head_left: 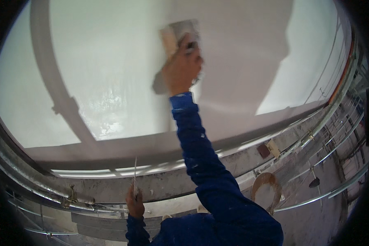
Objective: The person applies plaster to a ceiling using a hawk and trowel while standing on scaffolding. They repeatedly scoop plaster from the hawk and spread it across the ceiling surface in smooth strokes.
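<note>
A smooth white wall surface [106, 65] fills the upper part of the head view, with a glossy, wet-looking patch low on its left. Up on this wall, my right hand [183, 67] grips a plastering trowel [183, 27], its flat grey blade at the surface. Hand and trowel are slightly blurred. My left hand [135, 203] is low, near my body, closed round a thin flat-bladed tool [135, 174]. This tool points upward and shows nearly edge-on, so its exact kind cannot be made out. Blue sleeves with white specks cover both arms.
Metal scaffold pipes [33, 174] curve along the lower left, joined by a coupler [72, 194]. Grey planks [100, 224] lie below. To the right are a round brown-rimmed container [256, 184], small brown pieces [263, 151] on a ledge, and more railings [340, 186].
</note>
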`<state>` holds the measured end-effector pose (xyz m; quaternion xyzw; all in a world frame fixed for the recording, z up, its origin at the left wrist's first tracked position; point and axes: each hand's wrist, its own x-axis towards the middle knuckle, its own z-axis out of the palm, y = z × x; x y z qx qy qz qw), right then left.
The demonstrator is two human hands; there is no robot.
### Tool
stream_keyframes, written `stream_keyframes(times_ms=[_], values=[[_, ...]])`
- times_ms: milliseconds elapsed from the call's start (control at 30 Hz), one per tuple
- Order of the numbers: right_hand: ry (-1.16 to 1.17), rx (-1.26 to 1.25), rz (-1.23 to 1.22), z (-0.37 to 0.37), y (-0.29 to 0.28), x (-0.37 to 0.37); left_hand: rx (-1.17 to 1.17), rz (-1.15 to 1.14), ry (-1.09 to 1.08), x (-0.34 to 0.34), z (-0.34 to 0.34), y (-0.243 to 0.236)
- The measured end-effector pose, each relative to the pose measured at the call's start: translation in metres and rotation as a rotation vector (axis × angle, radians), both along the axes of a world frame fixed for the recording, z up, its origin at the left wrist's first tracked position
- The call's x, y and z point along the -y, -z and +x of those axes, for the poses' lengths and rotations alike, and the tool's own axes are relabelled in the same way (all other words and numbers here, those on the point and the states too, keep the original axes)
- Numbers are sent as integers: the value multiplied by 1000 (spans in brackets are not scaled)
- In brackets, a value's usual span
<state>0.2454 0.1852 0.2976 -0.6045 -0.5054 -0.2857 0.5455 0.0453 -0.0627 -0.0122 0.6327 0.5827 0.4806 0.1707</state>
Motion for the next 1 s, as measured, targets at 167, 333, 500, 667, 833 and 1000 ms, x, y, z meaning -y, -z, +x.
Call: stream_keyframes(times_ms=[167, 333, 500, 667, 833, 1000], values=[[-483, 6, -132, -54, 22, 41, 542, -205, 55, 1, -9, -42], [-1531, -834, -237, 1, 63, 95, 933, -289, 383, 16, 0, -109], [-1897, -1228, -107, 54, 113, 132, 976, -363, 541, 10, 23, -122], [-1152, -320, -450, 112, 198, 143, 1116, -358, 765, 4, 61, -135], [-1370, -747, -920, 148, 181, 163, 1155, -403, 325, -1, 96, -133], [-1134, -933, -734, 234, 167, 155, 1207, -296, 412, -1, 108, -126]])
